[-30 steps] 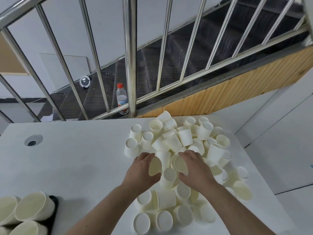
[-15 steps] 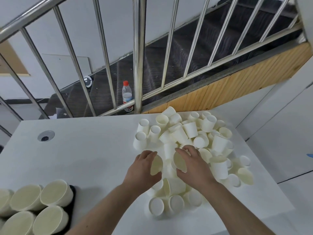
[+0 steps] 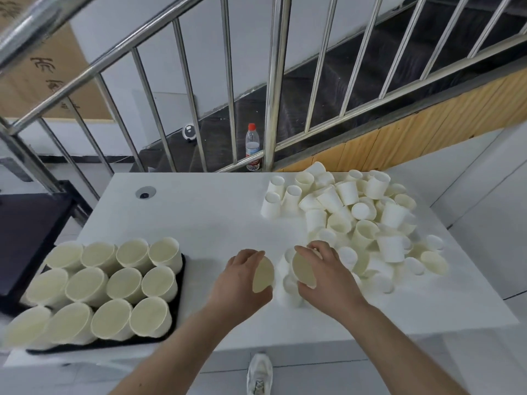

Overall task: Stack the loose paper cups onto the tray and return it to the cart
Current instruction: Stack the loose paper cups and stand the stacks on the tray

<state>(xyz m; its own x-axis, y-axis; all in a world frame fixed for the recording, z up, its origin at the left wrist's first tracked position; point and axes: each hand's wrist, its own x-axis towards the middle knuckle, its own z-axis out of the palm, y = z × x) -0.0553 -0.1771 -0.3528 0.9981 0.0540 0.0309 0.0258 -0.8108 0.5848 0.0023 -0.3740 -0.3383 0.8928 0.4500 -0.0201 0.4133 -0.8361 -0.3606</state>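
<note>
We stand at the white desk (image 3: 199, 218), and since a second ago our view has swung left, so the black tray (image 3: 179, 297) at the desk's near left corner now shows its twelve cup stacks (image 3: 102, 286), leaning with mouths up and toward us; both hands have drawn back from the middle of the loose cup pile (image 3: 359, 220), which covers the desk's right half, to its near left fringe, which we take to mean the pair is lifted and headed for the tray. The left hand (image 3: 242, 283) curls round one cup (image 3: 263, 275), the right hand (image 3: 325, 277) round another (image 3: 304, 270); each cup's long axis seems to lie roughly level, mouths facing each other and a little toward us, though the hands hide their bodies
</note>
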